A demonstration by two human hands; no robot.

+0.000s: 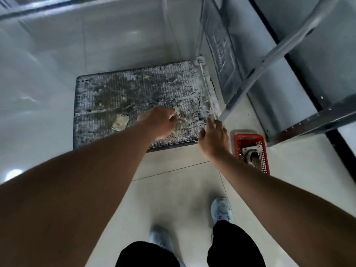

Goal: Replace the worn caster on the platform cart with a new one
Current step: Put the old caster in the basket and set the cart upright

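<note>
The platform cart (pixel 123 97) stands on the tiled floor with its dirty, paint-spattered grey deck facing up. Its grey handle tube (pixel 269 54) rises from the deck's right edge toward me. My left hand (pixel 159 122) hovers over the right part of the deck, fingers loosely curled and holding nothing that I can see. My right hand (pixel 213 137) reaches to the foot of the handle tube at the near right corner, fingertips at the tube. A caster (pixel 252 155) with a metal mounting plate lies in a red basket (pixel 248 138) right of the cart. The cart's own casters are hidden under the deck.
A flat scrap (pixel 120 122) lies on the deck's near left part. A grey metal frame (pixel 312 120) and a dark floor strip (pixel 300 78) run along the right side. My two shoes (pixel 221 209) stand on pale tiles behind the cart.
</note>
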